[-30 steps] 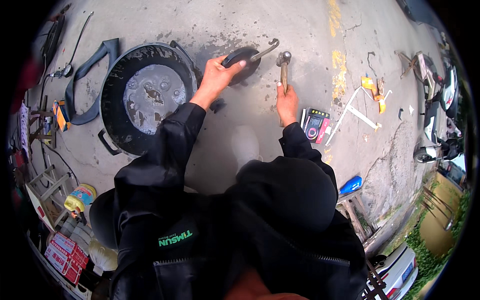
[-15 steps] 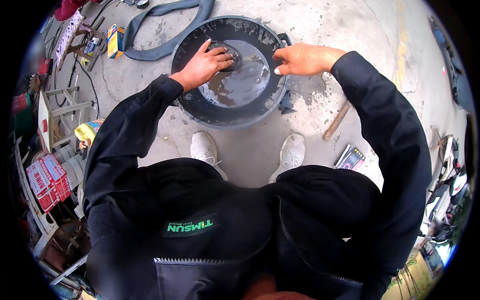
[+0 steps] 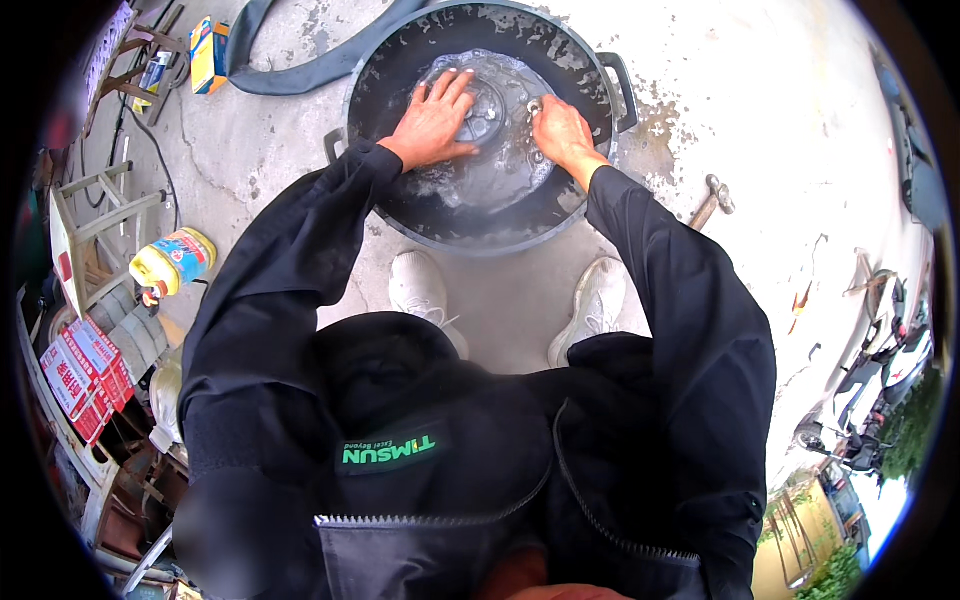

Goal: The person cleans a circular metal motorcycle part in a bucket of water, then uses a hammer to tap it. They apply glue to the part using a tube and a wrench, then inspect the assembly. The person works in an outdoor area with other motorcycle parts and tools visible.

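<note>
The concrete floor (image 3: pixel 245 175) carries everything here. On it, in front of the person's shoes (image 3: pixel 420 285), stands a wide black basin (image 3: pixel 490 240) with two side handles, holding murky, bubbly water (image 3: pixel 490 180). Just beside its left rim lies a dark inner tube (image 3: pixel 300 72), partly cut off by the upper edge of the view. Farther left stands a worn stool (image 3: pixel 70 235), with a red-and-white box (image 3: pixel 88 375) below it in the view. The left hand (image 3: pixel 437 125) reaches into the basin, its fingers spread wide over the left part of a round disc (image 3: pixel 485 112), which sits in the water left of the basin's middle. The right hand (image 3: pixel 562 132) is at the disc's right, its fingers curled narrow around a metal piece; only the end shows. A yellow jug (image 3: pixel 172 262) stands near the stool. An orange-and-blue carton (image 3: pixel 208 57) is beside the tube. A hammer (image 3: pixel 712 202) lies right of the basin, partly behind the right sleeve (image 3: pixel 680 280). Smallest is that metal piece (image 3: pixel 536 103).
</note>
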Tool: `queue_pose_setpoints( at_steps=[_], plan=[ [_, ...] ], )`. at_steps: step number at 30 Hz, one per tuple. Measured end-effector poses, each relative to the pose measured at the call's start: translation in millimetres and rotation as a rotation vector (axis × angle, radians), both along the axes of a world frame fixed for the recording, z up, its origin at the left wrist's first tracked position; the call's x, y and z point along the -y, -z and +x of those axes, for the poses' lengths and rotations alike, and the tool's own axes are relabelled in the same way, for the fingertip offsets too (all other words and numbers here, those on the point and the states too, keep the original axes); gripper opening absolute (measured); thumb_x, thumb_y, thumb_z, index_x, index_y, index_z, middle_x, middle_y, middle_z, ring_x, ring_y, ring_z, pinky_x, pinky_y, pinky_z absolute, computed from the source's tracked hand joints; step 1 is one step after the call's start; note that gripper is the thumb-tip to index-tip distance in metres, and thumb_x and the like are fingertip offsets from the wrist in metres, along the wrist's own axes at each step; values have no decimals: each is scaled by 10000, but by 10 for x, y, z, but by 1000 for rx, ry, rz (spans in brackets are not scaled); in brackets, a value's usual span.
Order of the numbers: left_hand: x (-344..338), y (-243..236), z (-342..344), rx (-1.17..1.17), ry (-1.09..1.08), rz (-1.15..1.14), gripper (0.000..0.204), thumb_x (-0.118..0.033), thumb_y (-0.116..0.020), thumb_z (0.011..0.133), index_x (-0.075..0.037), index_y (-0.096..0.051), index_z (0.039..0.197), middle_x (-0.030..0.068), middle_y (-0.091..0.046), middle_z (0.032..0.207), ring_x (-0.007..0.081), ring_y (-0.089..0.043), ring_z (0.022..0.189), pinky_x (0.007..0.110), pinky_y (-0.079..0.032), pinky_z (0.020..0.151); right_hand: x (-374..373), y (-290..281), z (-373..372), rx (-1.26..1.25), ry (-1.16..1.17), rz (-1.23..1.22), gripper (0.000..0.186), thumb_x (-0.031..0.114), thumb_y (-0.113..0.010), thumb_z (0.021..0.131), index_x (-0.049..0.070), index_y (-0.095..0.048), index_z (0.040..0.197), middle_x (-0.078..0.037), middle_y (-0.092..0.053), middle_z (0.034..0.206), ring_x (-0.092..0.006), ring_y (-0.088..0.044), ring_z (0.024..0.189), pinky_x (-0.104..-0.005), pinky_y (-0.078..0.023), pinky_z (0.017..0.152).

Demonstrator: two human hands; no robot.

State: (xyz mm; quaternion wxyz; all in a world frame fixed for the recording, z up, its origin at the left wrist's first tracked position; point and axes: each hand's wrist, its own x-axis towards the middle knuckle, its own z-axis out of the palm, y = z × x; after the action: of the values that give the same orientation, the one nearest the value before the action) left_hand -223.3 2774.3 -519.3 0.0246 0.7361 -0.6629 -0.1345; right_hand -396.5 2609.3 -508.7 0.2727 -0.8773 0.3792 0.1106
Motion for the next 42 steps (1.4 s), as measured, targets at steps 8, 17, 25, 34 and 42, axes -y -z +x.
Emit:
queue_pose_setpoints(
  at_steps=[8,17,25,34,42],
  plan=[
    [234,4,-348,-148,-465,235,1100,-332,-874,616,-226,-265,1526,248,-26,1602,569,-273,1354,594,-459,986,300,357,534,254,198,112,336,227,-503,956,26,-635,1191,-236,-659,1131,-383,-612,1109,-455,-469,963],
    [222,89,-206,-62,-320,169,1085,-217,-894,583,-239,-312,1498,262,-67,1586,528,-399,1264,539,-523,923,209,17,299,252,-59,400,394,267,-559,932,15,-626,1226,-194,-654,1207,-356,-598,1174,-402,-455,1007],
    [-12,-77,68,100,-167,62,1087,-150,-922,517,-233,-363,1445,188,-158,1580,453,-470,1198,501,-554,862,-189,274,-41,-87,60,-30,335,271,-569,915,-30,-650,1038,-280,-649,1089,-431,-626,1057,-493,-500,911],
    [-130,75,50,56,-188,9,1024,-178,-909,551,-199,-379,1426,231,-166,1563,467,-478,1177,491,-555,861,-297,-18,298,322,582,1048,381,206,-496,974,-9,-541,1285,-241,-605,1246,-363,-607,1135,-424,-468,992],
    [-1,150,101,-311,-711,68,790,-468,-690,845,58,-413,1365,305,-459,1344,442,-501,1237,471,-445,1012,-206,318,176,13,-123,27,422,198,-557,929,43,-539,1321,-226,-567,1291,-444,-568,1132,-477,-450,999]
  ],
)
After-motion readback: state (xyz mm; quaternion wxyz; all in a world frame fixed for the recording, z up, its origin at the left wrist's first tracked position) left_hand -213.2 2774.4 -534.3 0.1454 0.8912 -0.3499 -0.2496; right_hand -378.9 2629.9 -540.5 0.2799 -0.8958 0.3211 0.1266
